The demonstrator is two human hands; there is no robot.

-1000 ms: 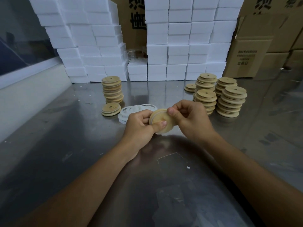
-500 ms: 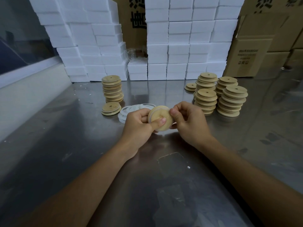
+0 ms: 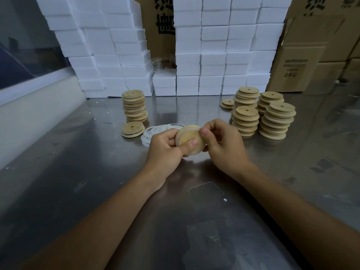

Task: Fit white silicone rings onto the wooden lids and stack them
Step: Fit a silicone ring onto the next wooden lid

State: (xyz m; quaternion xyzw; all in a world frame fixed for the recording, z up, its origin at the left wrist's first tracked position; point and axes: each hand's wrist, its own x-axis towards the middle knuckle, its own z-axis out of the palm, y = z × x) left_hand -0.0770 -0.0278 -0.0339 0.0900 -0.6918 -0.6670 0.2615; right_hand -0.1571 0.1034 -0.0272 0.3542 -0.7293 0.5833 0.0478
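Note:
A round wooden lid (image 3: 190,140) is held on edge above the steel table, with a white silicone ring showing along its upper rim. My left hand (image 3: 165,151) grips the lid, thumb across its face. My right hand (image 3: 222,143) pinches the lid's right rim with thumb and fingers. Loose white silicone rings (image 3: 155,131) lie in a pile just behind my left hand. A tall stack of lids (image 3: 134,106) and a short stack (image 3: 133,129) stand to the left. Several stacks of lids (image 3: 263,114) stand to the right.
White foam boxes (image 3: 194,45) are piled in walls along the back of the steel table (image 3: 97,182). Brown cardboard cartons (image 3: 311,45) stand at the back right. A white ledge (image 3: 29,114) runs along the left side.
The lid has turned in my hands and tipped a little more upright. My right fingers have shifted along its rim. The stacks and the ring pile have not moved.

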